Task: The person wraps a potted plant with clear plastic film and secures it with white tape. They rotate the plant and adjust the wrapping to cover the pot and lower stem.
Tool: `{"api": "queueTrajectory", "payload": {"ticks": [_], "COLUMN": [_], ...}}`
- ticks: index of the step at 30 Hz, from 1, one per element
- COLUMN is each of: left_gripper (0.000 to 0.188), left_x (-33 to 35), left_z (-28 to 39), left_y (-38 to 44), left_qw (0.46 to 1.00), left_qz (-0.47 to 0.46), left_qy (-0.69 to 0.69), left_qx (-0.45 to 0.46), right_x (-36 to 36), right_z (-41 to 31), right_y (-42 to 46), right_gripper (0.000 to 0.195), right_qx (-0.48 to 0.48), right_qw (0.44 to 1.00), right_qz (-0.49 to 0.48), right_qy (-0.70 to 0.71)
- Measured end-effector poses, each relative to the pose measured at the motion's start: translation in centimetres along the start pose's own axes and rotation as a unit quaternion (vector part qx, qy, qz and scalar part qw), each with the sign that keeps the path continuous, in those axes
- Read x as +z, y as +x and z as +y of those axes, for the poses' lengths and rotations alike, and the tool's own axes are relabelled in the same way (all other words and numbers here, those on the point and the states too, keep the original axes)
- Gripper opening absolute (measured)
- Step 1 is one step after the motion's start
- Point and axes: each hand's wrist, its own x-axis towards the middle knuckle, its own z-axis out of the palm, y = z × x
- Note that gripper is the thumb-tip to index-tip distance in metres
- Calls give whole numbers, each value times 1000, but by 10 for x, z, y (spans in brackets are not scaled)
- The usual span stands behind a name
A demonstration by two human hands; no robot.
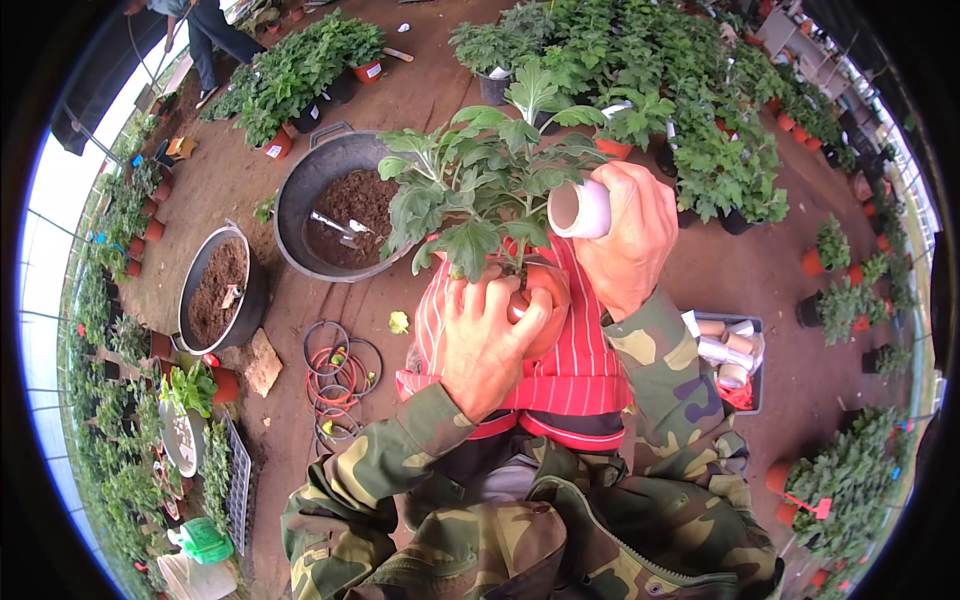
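Observation:
A leafy potted plant (480, 195), which looks like a chrysanthemum, stands before me above my lap. Its orange-brown pot (553, 324) rests against a red striped apron (589, 386). My left hand (486, 341) grips the pot at its top, fingers curled close around the base of the stem. In my right hand (636, 225) is a roll of whitish film or tape (581, 212), its hollow end facing the plant. The roll is beside the right-hand leaves; leaves partly hide the stem.
Left stand a large black tub (289, 217) of soil with a hand trowel (334, 227) and a smaller tub (259, 300). Coiled wires or tubes (334, 382) lie on the ground. A grey crate (759, 375) holds rolls at right. Potted plants (645, 75) surround me; a person (210, 37) stands far left.

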Motion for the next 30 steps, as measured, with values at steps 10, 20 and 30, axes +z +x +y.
{"api": "queueTrajectory", "payload": {"ticks": [10, 20, 30], "left_gripper": [53, 50, 59], "left_x": [6, 5, 0], "left_z": [7, 6, -2], "left_y": [8, -9, 14], "left_qw": [999, 998, 996], "left_qz": [-4, 35, 22], "left_qy": [30, 38, 14], "left_qx": [-27, -38, -85], "right_x": [-2, 13, -5], "right_z": [-22, -36, -39], "right_y": [9, 18, -10], "right_gripper": [54, 43, 54], "right_qx": [44, 78, 173], "right_qw": [999, 997, 984], "right_qz": [3, 24, 27], "right_qy": [-6, 5, 40]}}
